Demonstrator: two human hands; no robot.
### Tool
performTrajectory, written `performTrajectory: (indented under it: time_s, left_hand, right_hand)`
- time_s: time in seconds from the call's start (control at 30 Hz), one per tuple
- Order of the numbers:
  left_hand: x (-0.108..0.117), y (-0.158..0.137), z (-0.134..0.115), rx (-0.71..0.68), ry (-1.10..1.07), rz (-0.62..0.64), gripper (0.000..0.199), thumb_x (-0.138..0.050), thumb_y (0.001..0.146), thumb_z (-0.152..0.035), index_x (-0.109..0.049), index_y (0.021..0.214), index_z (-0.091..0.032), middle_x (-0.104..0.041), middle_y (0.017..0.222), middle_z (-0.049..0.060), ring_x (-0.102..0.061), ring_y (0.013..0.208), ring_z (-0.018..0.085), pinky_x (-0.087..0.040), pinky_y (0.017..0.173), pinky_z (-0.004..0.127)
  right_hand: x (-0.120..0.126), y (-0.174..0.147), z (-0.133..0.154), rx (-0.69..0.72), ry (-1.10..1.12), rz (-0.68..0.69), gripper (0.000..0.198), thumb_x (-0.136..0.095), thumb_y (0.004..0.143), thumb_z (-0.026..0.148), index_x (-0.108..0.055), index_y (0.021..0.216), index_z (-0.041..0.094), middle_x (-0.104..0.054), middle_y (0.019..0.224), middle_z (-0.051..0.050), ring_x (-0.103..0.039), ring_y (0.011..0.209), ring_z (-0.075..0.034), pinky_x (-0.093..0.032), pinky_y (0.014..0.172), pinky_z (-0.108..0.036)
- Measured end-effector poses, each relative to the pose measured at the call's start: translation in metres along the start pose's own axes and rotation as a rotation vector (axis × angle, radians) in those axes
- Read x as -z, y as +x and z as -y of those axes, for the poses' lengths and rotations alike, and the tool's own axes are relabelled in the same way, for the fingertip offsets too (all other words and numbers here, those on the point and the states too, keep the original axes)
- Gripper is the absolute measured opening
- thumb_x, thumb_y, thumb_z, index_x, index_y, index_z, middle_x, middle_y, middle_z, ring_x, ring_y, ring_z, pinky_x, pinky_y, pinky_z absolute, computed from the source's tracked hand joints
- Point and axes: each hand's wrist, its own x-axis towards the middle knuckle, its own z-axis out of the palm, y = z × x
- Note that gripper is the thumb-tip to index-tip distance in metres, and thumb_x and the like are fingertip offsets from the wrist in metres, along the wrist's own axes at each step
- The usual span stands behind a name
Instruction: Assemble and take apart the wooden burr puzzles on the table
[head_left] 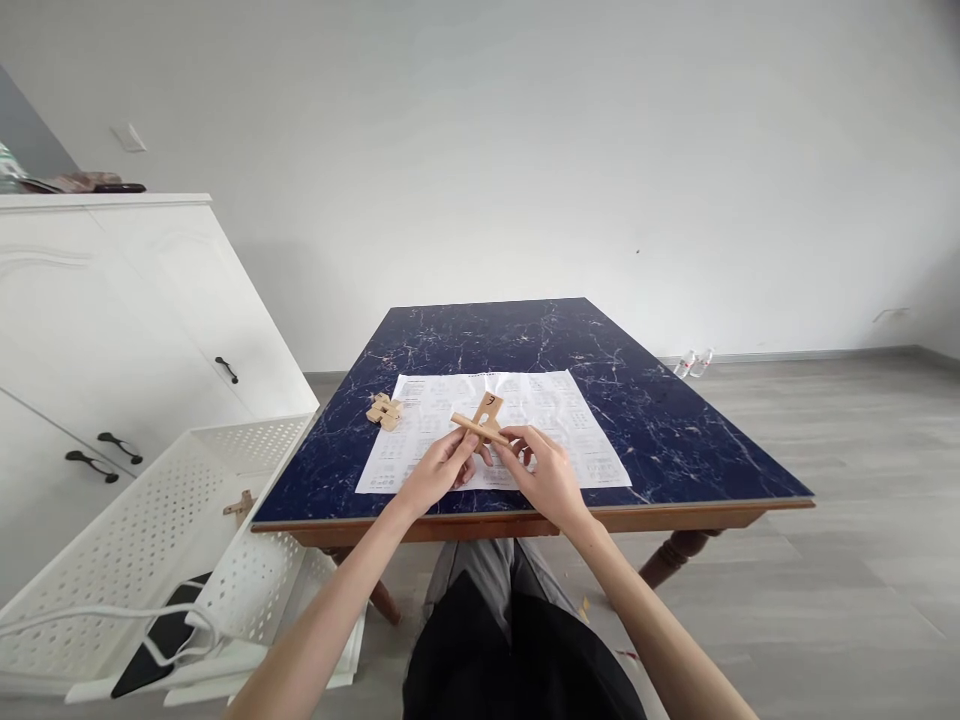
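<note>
Above the front part of a white printed sheet (420, 455), both my hands hold light-brown wooden puzzle pieces. One piece, a notched wooden block with a dark mark (490, 402), points up and away. A narrow wooden stick (469, 424) lies slantwise across it. My left hand (439, 468) is closed around the lower left of the pieces, thumb on top. My right hand (546, 475) pinches the stick's right end with thumb and fingers. Where the two pieces meet is partly hidden by my fingers. A small wooden block cluster (385, 411) rests at the sheet's left edge.
The sheet lies on a dark blue marbled table (480, 335) with a wooden edge. At left, a white perforated basket (112, 530) holds a wooden piece (240, 507), beside a white cabinet (112, 300). Clear plastic bottles (694, 363) stand on the floor by the wall.
</note>
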Motion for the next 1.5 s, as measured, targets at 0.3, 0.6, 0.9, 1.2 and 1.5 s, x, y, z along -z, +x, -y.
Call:
performTrajectory:
  time_s: [0.3, 0.6, 0.9, 1.2, 1.5]
  left_hand:
    - [0.0, 0.0, -0.002, 0.007, -0.005, -0.024, 0.051, -0.057, 0.103, -0.063, -0.066, 0.121, -0.017, -0.069, 0.104, 0.007, -0.049, 0.058, 0.007, -0.036, 0.05, 0.022]
    - [0.001, 0.002, -0.004, 0.009, -0.013, -0.123, 0.052, -0.059, 0.1, -0.067, -0.065, 0.116, -0.017, -0.072, 0.109, 0.009, -0.051, 0.059, 0.008, -0.038, 0.049, 0.02]
    - [0.004, 0.011, -0.019, -0.003, -0.02, -0.126, 0.049, -0.061, 0.101, -0.063, -0.069, 0.115, -0.017, -0.073, 0.116, 0.012, -0.056, 0.063, 0.01, -0.04, 0.049, 0.022]
    - [0.028, 0.088, -0.034, -0.039, -0.082, -0.087, 0.047, -0.064, 0.101, -0.059, -0.071, 0.118, -0.016, -0.072, 0.126, 0.016, -0.063, 0.073, 0.013, -0.042, 0.053, 0.023]
    - [0.034, 0.133, -0.003, 0.031, -0.097, -0.181, 0.049, -0.075, 0.091, -0.058, -0.079, 0.119, -0.017, -0.077, 0.126, 0.016, -0.07, 0.085, 0.021, -0.042, 0.052, 0.024]
  right_hand:
    - [-0.001, 0.001, -0.001, -0.024, -0.016, 0.022, 0.02, -0.06, 0.105, 0.035, -0.066, 0.118, 0.022, -0.075, 0.096, -0.005, -0.066, 0.073, -0.018, -0.052, 0.069, -0.031]
    - [-0.01, 0.006, -0.017, -0.129, -0.238, 0.032, 0.027, -0.066, 0.095, 0.033, -0.063, 0.118, 0.018, -0.069, 0.109, -0.013, -0.064, 0.105, -0.033, -0.051, 0.093, -0.046]
    - [-0.004, 0.022, -0.014, -0.24, -0.367, 0.247, 0.017, -0.062, 0.098, 0.022, -0.066, 0.113, 0.016, -0.067, 0.12, -0.018, -0.062, 0.114, -0.034, -0.045, 0.098, -0.042]
    - [0.034, 0.094, -0.037, -0.449, -0.111, 0.389, 0.024, -0.062, 0.102, 0.028, -0.06, 0.079, 0.021, -0.063, 0.075, -0.004, -0.061, 0.073, -0.021, -0.038, 0.068, -0.031]
    - [0.034, 0.129, -0.045, -0.596, 0.804, 0.297, 0.046, -0.059, 0.098, 0.068, -0.061, 0.106, 0.022, -0.057, 0.089, -0.002, -0.046, 0.069, -0.015, -0.036, 0.058, -0.028]
